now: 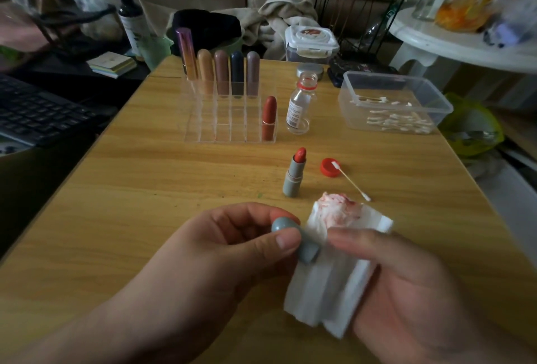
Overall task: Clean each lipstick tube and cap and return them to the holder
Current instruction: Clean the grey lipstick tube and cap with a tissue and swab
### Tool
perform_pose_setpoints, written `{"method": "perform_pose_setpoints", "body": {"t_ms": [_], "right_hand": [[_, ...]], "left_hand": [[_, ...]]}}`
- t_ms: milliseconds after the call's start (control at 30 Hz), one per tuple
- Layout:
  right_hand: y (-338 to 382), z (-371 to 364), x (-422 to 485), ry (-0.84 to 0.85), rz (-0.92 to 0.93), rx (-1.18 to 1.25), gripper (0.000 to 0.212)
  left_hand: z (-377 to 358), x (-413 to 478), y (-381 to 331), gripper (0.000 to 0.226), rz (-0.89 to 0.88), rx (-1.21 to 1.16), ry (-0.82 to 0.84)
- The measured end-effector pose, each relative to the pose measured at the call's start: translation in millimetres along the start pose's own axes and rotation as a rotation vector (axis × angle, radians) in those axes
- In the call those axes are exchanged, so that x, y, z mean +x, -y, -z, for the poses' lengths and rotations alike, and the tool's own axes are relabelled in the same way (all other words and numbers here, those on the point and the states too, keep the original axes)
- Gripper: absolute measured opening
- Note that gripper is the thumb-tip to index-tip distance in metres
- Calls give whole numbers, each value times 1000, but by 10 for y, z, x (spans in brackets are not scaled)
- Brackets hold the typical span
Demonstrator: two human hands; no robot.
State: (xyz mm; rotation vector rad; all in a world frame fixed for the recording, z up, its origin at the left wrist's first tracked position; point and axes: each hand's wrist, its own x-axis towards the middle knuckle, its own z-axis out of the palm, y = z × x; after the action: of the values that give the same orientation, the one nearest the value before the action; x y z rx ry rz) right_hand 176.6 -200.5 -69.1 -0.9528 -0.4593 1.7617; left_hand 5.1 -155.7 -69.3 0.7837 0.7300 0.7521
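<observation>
Two hands busy on one grey cap (308,247), its open tube (294,177) left unguarded

Across the wooden table (145,189), the clear holder (209,128) stands well behind the work with six capped lipsticks in it. Nearer, the right hand (406,276) grips a folded tissue (328,291) whose top is already smeared red, so wiping with that patch would likely spread colour back onto the cap. The left hand (226,250) pinches the cap between thumb and fingertips against the tissue, a small hold on a smooth part that a firm rub could flick loose. The open bottle (300,102) beside the holder would spill if knocked. The tube stands upright just beyond the hands with its bullet raised, and a forward reach could topple and smear it. The cotton swab (353,182) leans on the red lid (328,167) and could roll off.
</observation>
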Motion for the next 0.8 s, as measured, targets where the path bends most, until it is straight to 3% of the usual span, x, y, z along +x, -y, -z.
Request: {"method": "perform_pose_setpoints", "body": {"t_ms": [67, 200, 333, 467, 600, 800], "right_hand": [[-9, -16, 3, -93, 55, -62, 33], [15, 10, 6, -189, 167, -170, 34], [36, 69, -25, -284, 303, -605, 40], [30, 30, -71, -269, 461, -717, 30], [18, -52, -114, -244, 656, -777, 14], [-48, -1, -61, -171, 933, -1017, 13]], "left_hand": [[0, 9, 13, 16, 37, -62, -13], [51, 28, 25, 25, 79, -83, -83], [56, 27, 33, 21, 28, -145, -83], [26, 5, 44, 21, 63, -267, -50], [-8, -9, 50, 25, 94, -240, -20], [10, -7, 59, 26, 69, -245, 19]]}}
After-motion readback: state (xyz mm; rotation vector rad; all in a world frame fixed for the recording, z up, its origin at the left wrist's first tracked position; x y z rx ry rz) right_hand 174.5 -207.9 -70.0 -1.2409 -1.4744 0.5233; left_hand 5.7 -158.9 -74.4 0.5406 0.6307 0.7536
